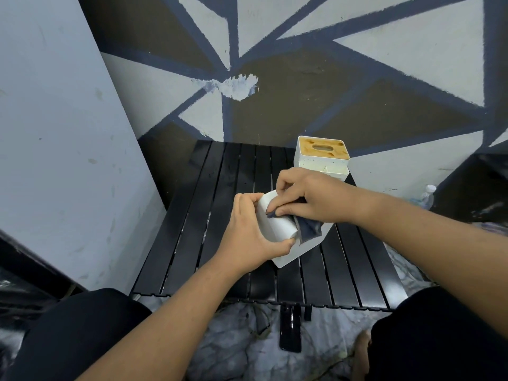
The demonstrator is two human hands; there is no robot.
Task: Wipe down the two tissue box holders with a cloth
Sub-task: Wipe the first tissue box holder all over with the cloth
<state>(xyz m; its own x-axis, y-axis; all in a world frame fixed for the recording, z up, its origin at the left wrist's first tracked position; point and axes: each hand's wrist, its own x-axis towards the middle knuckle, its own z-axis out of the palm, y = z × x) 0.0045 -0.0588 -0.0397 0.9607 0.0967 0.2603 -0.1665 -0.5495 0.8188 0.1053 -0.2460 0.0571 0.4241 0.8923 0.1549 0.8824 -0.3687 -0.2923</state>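
A white tissue box holder (277, 224) lies tilted on its side in the middle of the black slatted table (209, 215). My left hand (247, 232) grips its left end, thumb at the lower edge. My right hand (305, 199) presses a dark blue cloth (309, 228) onto the holder's upper face, fingers curled over the cloth. A second white holder (321, 159) with a wooden slotted lid stands upright at the table's far right, just behind my right hand.
A painted wall rises directly behind the table, and a pale panel (63, 133) leans at the left. A plastic bottle (427, 196) stands on the floor at right. My knees flank the table's near edge; a dark strap (290, 328) hangs below it.
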